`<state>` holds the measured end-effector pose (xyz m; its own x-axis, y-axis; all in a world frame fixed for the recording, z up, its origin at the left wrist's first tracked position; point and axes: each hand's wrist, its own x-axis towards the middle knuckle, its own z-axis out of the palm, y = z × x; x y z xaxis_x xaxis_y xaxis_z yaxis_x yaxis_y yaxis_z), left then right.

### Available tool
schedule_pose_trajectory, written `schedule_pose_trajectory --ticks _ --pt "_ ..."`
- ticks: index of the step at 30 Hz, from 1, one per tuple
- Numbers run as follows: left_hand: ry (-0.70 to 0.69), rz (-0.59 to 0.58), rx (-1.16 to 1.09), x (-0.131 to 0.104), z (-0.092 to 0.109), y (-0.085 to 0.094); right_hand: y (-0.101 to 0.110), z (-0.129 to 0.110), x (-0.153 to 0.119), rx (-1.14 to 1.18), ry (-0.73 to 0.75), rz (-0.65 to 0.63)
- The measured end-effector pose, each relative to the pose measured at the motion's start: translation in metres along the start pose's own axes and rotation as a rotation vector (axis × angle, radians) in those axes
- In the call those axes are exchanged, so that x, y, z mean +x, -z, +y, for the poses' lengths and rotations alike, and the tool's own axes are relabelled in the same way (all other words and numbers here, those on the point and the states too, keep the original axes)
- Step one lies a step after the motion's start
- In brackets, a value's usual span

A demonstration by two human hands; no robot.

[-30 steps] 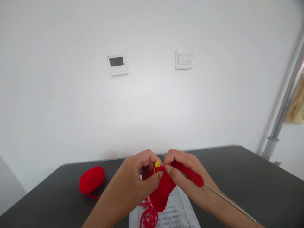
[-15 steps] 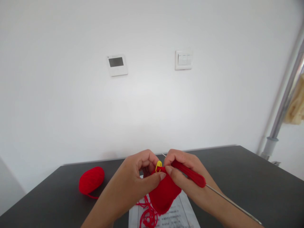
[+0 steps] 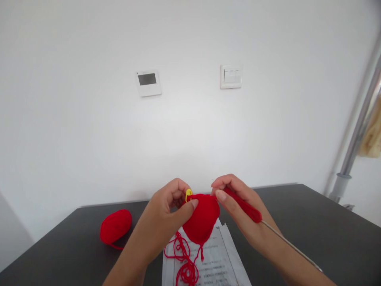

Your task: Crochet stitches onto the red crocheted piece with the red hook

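My left hand pinches the upper left edge of a red crocheted piece, which hangs rounded side down over a printed sheet. Beside that thumb, a yellow stitch marker is clipped through the edge. My right hand is closed round the red grip of a crochet hook, whose long metal shaft runs back along my right forearm. The hook's thin tip is by the piece's upper right corner; whether it sits in a stitch I cannot tell. A short tail of yarn dangles from the piece's bottom.
A red yarn ball lies on the dark table left of my left arm. Loose red yarn is coiled on the printed sheet. Behind the table rises a white wall with a light switch and a panel.
Both hands have risen slightly and moved apart, my left hand shifting left with the crocheted piece. More of the piece's top edge and its bottom yarn tail now show.
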<state>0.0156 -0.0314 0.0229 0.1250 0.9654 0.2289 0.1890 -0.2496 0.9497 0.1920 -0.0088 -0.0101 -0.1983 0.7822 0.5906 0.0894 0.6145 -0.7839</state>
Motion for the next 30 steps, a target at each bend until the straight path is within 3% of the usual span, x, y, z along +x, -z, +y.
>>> schedule_pose_trajectory --ticks 3,8,12,15,19,26,30 --pt "-0.026 0.112 -0.17 0.003 -0.002 -0.003 0.003 0.003 0.0 -0.086 0.009 0.067" --pt "-0.057 0.117 -0.238 0.004 -0.008 -0.007 -0.001 0.003 0.0 -0.045 0.036 -0.084" --pt "-0.136 0.12 -0.332 0.007 -0.011 -0.007 -0.002 0.004 0.002 0.122 -0.052 -0.146" --pt "-0.162 0.032 -0.526 0.011 -0.013 -0.006 -0.001 0.006 0.003 0.182 -0.109 -0.213" --pt "-0.044 -0.15 -0.757 0.016 -0.017 -0.007 -0.001 0.009 0.004 0.215 -0.141 -0.285" --pt "0.113 -0.211 -1.025 0.019 -0.016 -0.004 0.0 0.011 0.007 0.197 -0.13 -0.3" --pt "0.106 -0.184 -1.163 0.019 -0.011 0.001 0.001 0.011 0.007 0.128 -0.117 -0.305"
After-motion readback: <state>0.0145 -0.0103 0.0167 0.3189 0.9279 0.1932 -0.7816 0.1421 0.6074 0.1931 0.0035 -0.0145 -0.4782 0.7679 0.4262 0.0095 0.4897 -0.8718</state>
